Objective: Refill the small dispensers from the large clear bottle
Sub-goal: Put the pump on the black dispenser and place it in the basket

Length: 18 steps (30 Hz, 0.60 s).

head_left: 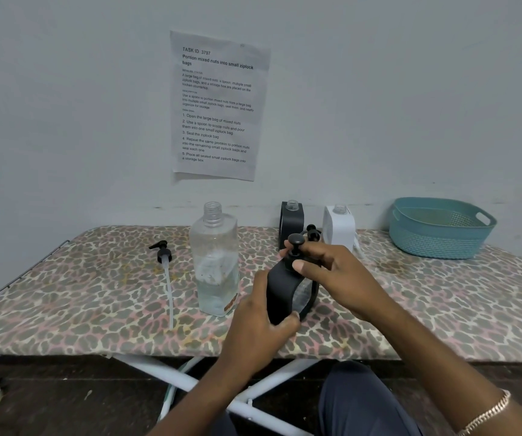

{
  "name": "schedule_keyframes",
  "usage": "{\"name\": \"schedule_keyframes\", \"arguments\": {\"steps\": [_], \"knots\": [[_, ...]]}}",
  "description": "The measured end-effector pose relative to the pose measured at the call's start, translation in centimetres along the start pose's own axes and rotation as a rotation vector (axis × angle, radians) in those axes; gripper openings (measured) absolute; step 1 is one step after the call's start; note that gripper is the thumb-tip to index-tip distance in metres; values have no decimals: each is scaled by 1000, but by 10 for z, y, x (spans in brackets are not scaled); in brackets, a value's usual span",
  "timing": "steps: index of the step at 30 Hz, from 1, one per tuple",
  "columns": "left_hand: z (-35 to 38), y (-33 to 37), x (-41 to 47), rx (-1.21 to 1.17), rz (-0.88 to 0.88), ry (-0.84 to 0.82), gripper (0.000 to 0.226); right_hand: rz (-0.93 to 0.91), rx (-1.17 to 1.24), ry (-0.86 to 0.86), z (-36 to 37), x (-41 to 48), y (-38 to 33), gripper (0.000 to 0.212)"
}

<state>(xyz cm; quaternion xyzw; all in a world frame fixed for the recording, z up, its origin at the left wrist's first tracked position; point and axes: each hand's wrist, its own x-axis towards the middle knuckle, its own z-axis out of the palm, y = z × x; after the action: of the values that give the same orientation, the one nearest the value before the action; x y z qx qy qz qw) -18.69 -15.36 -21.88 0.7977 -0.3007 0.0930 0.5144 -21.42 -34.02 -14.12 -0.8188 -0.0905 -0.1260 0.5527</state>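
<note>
— While the large clear bottle [214, 265] stands uncapped left of centre on the bench [96, 278], how far along?

— My left hand [259, 325] grips the black dispenser [286, 294]. My right hand [328, 269] pinches its pump [295, 242]. The rear black dispenser [291, 221] and the white dispenser [338, 229] stand open-necked, probably yet to fill.

We are reading paper sheet [218, 105] hanging on wall [379, 89]: "TASK ID 3797", headline "Portion mixed nuts into small ziplock bags", steps numbered 1–5 below.
</note>
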Motion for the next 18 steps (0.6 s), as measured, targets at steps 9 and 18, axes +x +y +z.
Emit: {"name": "schedule_keyframes", "arguments": {"steps": [9,18], "knots": [[0,2,-5,29,36,6,64,10,21,69,7,3,2,36],[2,1,-6,30,39,30,67,-14,44,158,13,3,3,45]]}}
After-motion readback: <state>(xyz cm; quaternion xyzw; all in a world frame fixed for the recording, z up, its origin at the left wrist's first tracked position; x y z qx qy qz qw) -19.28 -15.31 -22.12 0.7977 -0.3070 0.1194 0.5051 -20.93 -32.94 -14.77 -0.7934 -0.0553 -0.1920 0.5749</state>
